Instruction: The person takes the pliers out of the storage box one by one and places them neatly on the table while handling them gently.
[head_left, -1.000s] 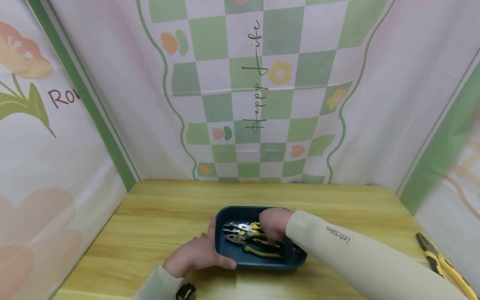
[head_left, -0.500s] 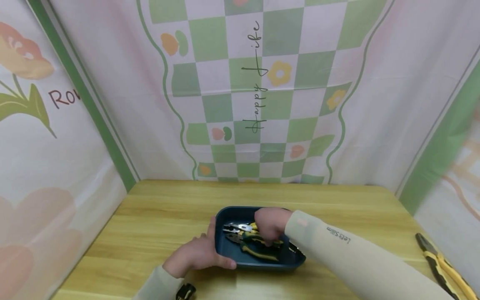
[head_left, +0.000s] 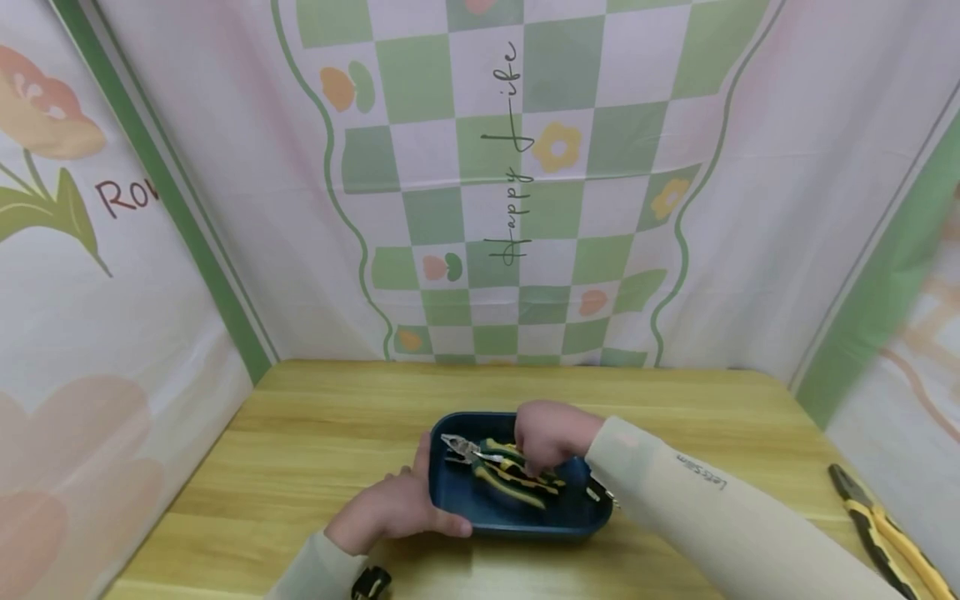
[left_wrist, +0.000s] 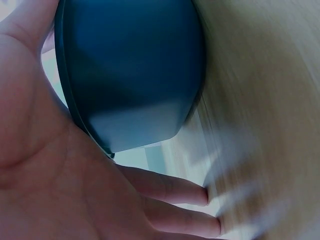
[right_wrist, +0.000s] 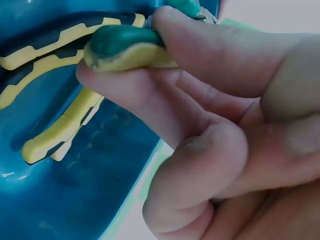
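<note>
A dark blue tray (head_left: 525, 531) with raised sides holds several pliers. Along its left side lies my left hand (head_left: 390, 506), palm against the rim and thumb by the near side. In the left wrist view its fingers (left_wrist: 165, 187) stretch out straight past the tray wall (left_wrist: 135, 75) to the wood. Between thumb and forefinger, my right hand (head_left: 551, 435) pinches a green-and-yellow handle of pliers (right_wrist: 127, 47), whose metal head tilts up near the tray's far left corner. Other handles, black and yellow (right_wrist: 65, 37), lie in the tray below, partly covered.
Another pair of pliers (head_left: 873, 525) with yellow-and-black handles lies on the wooden table (head_left: 315, 433) at the far right. A patterned cloth (head_left: 495, 183) hangs behind the table, with cloth at both sides too.
The green-and-yellow pliers have turned and shifted toward the far left of the tray, their head rising over the other pliers. My right hand has moved slightly away from me. My left hand stays put.
</note>
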